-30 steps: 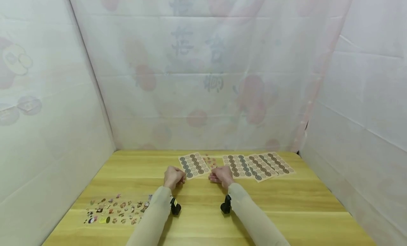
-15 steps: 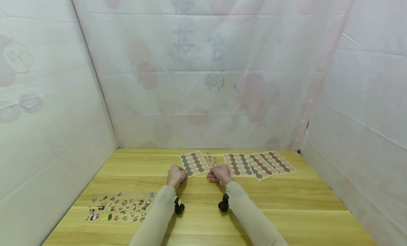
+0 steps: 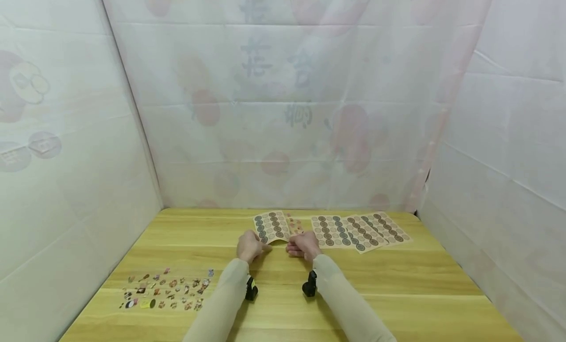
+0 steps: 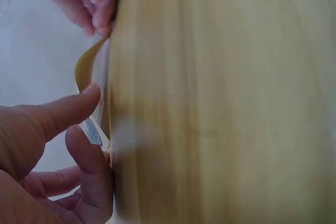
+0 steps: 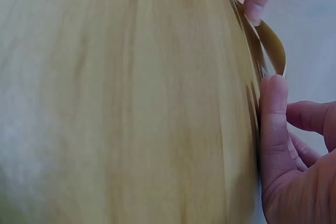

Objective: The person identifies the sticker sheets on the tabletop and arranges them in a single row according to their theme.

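Note:
In the head view a kraft sheet of round stickers (image 3: 271, 226) lies near the back of the table, its front edge bowed upward. My left hand (image 3: 250, 245) pinches its front left corner between thumb and index finger; the bluish corner shows between them in the left wrist view. At the front right corner my right hand (image 3: 304, 244) grips the same sheet, with the other fingers loosely curled below. From the side, the right wrist view shows the sheet's arched edge (image 5: 274, 45) standing off the table between both hands.
Several similar sticker sheets (image 3: 329, 231) overlap at the back right. A small sheet with reddish pictures (image 3: 294, 223) lies partly behind my right hand. A clear sheet of colourful small stickers (image 3: 163, 290) lies at the front left. White cloth walls (image 3: 283, 135) enclose the table (image 3: 398, 293).
My left hand has moved right and slightly toward my right hand. The sticker sheet, flat before, now bows up at its front edge and has shifted slightly right.

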The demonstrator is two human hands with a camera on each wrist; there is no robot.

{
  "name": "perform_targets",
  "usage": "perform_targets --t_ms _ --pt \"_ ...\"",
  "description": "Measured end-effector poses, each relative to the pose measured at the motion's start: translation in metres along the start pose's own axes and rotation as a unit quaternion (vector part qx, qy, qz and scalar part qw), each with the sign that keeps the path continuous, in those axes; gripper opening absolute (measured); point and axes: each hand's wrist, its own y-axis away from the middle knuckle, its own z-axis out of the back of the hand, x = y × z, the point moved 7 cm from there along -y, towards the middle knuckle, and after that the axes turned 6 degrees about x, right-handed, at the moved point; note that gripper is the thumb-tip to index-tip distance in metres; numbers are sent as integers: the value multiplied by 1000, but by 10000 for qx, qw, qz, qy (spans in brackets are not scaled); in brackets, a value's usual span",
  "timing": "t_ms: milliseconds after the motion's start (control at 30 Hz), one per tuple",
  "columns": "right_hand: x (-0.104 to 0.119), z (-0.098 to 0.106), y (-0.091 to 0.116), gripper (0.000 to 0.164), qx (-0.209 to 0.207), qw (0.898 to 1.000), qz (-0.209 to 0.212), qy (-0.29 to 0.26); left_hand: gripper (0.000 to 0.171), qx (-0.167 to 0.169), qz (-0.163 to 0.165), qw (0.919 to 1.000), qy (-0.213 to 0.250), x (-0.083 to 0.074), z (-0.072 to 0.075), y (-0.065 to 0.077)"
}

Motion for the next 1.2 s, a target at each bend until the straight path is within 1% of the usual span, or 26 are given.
perform_targets --t_ms 67,267,333,400,467,533,633,700,767,867,967,1033,1200 --pt "0 0 -1 17 14 10000 -41 -2 34 -41 -60 9999 -86 0 0 -1" --pt "-1 -2 -6 16 -23 9999 -100 125 17 -178 -159 9997 -34 1 3 2" --pt "-1 -2 -9 16 -68 9997 -67 230 15 -201 -190 9996 -62 0 4 3" --pt "-1 -2 -11 15 -100 9995 -65 288 14 -149 -214 9997 -13 0 5 3" --pt "-2 -1 -12 15 -135 9996 -62 246 12 4 -137 9995 288 2 6 1" --pt "-1 0 -11 16 -146 9998 -9 113 9 135 -20 9969 772 5 9 -1" --pt "1 3 -8 23 -230 9994 87 -245 13 181 292 9862 1619 11 15 -5" --pt "3 6 -5 28 -323 9984 215 -408 15 126 442 9795 1963 13 20 -6" --pt "4 10 -4 32 -440 9974 294 -484 16 113 581 9754 2125 15 22 -6" --pt "4 13 -4 35 -565 9970 321 -411 16 214 694 9729 2196 13 21 -6" --pt "4 13 -5 40 -579 9978 226 -230 15 323 754 9725 2180 10 17 -5" --pt "5 13 -7 41 -584 9981 181 -60 14 338 747 9729 2161 7 15 -6" --pt "9 7 -9 40 -419 9982 242 354 16 298 740 9742 2111 4 13 -5"
